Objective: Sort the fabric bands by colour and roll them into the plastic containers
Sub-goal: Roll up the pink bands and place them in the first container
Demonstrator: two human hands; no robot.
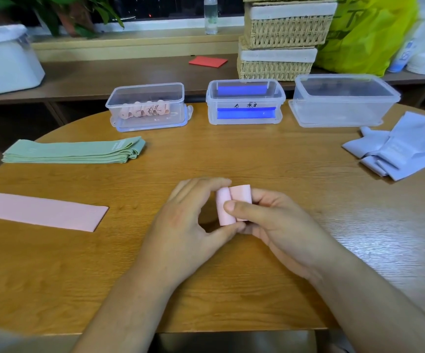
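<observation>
Lilac bands (pixel 405 149) sprawl in a loose heap at the right edge of the table (pixel 206 154), apparently parked there until their colour's turn comes. Along the far side stand three clear boxes in a row. The right box (pixel 343 100), the biggest, looks empty. The middle box (pixel 244 101) shows blue inside, though whether that is fabric cannot be told. The left box (pixel 146 105) is open and holds a line of small pink rolls, so pink seems to be the colour in hand. Green bands (pixel 73 151) lie in a flat, neat stack at the far left, kept apart from the other colours. A pink band (pixel 40 211) lies flat at the near left, within easy reach, probably next to be rolled. At the near middle the left hand (pixel 188 225) and right hand (pixel 277 222) meet just above the table around a pink roll (pixel 228 207). The left hand pinches it end to end between thumb and fingers. The right hand wraps it from the right with the thumb pressed across the front, most likely to stop the springy fabric unwinding. The roll looks nearly wound and has yet to go to the left box.
</observation>
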